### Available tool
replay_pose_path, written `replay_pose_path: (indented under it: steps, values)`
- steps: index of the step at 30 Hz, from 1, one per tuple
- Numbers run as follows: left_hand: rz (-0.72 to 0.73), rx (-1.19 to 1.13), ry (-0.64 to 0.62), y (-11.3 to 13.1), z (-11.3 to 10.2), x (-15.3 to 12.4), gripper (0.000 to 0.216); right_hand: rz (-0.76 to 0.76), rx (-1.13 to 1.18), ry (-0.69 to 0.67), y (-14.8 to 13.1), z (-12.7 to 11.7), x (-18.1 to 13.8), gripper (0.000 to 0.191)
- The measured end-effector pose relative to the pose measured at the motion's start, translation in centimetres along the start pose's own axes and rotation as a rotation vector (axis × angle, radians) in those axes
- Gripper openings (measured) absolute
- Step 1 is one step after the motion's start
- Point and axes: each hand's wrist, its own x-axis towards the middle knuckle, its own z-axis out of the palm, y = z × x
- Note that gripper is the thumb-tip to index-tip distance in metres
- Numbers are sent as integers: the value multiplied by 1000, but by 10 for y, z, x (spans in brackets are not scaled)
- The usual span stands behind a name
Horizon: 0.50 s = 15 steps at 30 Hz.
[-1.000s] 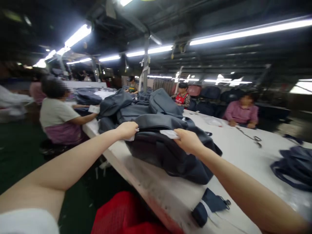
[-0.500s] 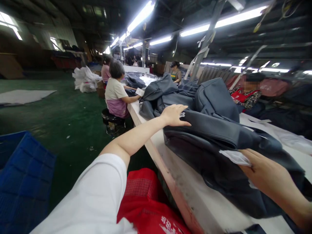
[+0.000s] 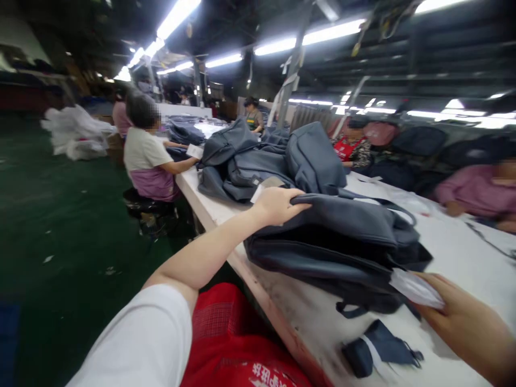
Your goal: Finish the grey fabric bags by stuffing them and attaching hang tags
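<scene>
Hands are gripping a dark grey fabric backpack [image 3: 334, 242] on the long white table [image 3: 443, 247].
Your left hand [image 3: 278, 205] is now clutching its top edge; your right hand [image 3: 455, 317] is pinching white paper [image 3: 415, 287] lower than before.

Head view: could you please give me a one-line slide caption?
Left hand grips a dark backpack on the table; right hand pinches white paper.

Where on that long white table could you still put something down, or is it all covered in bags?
Bare white table shows beyond the dark backpack, toward the person in pink. A thin strip runs along the near edge. It is crowded behind the left hand, where the pile of bags sits, and by the right hand near the small pouch.
</scene>
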Motion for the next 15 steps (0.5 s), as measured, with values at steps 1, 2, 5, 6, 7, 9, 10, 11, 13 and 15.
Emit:
replay_pose_path:
  steps: [1, 2, 5, 6, 7, 9, 10, 11, 13, 15]
  values:
    - [9, 1, -8, 10, -2, -6, 42, 56, 60, -29, -13, -15, -2, 14]
    - [-2, 9, -27, 20, -4, -13, 44, 114, 91, 34, -28, -30, -4, 11]
    - [-33, -5, -45, 42, -5, -35, 47, 40, 188, 450, -80, -62, -12, 9]
    - [-37, -10, -44, 48, -4, -42, 48, -39, 226, 544, -96, -66, -14, 10]
    - [-45, -11, -40, 53, -3, -48, 49, -125, 249, 562, -110, -67, -16, 10]
    - [-90, -3, -26, 59, -2, -59, 50, -278, 258, 320, -130, -59, -18, 13]
    - [-127, 1, -10, 60, -3, -63, 50, -309, 228, 102, -135, -52, -18, 16]
    - [-174, 0, 21, 60, -4, -66, 50, -322, 185, -155, -138, -44, -20, 18]
    - [-271, -42, 114, 56, -5, -67, 45, -344, 98, -688, -137, -28, -24, 19]
    - [-325, -146, 183, 50, -7, -66, 37, -401, 97, -1058, -134, -16, -29, 15]
